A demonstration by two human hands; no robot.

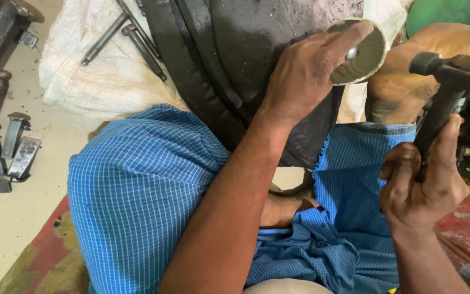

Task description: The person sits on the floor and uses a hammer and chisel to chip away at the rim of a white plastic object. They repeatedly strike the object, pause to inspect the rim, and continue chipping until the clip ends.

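My left hand (308,71) grips the rim of a short round metal ring (366,51), a pale cylinder with a dark inside, and presses it against a large black rubber sheet (262,38) that leans over my lap. A small shiny stud shows by my fingertip at the ring's edge. My right hand (422,185) is closed around the dark handle of a hammer (444,95), whose black head is raised at the right, a little apart from the ring. My legs are covered by blue checked cloth (142,185).
Several dark metal punches and chisels (6,147) lie on the pale floor at the left. Long metal rods (126,32) rest on a white woven sack (88,71) at the top. A bare foot (409,81) sits right of the ring. A red mat (47,256) lies under me.
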